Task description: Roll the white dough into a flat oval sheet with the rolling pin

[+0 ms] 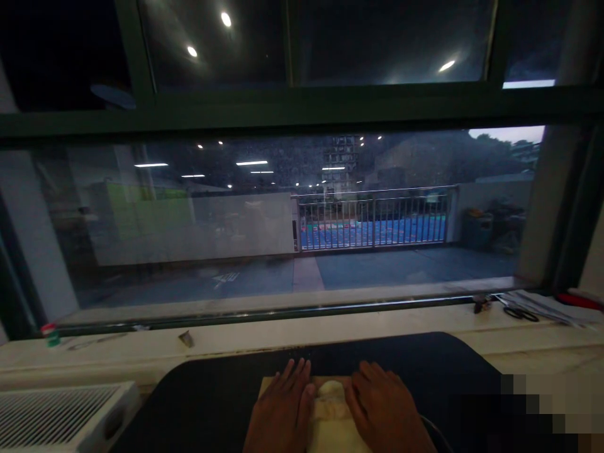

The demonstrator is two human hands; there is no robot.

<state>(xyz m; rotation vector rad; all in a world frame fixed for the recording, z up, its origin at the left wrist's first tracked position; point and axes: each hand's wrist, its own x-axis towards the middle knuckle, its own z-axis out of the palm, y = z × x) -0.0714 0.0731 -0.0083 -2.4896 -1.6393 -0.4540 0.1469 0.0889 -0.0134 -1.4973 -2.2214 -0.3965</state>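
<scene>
Between my hands lies a pale cream piece, soft-looking, with a folded or rolled band across it; I cannot tell if it is cloth or something else. It rests over a flat tan sheet or board on a black table. My left hand lies flat along its left side, fingers stretched forward and slightly apart. Along the right side, my right hand has its fingers bent and close together, with the thumb against the piece's edge. The near part of the piece runs out of the picture.
Behind the table runs a window sill. On it are a small red-and-green container, a small crumpled scrap, scissors and papers. A white slatted unit stands at left. A large window fills the background.
</scene>
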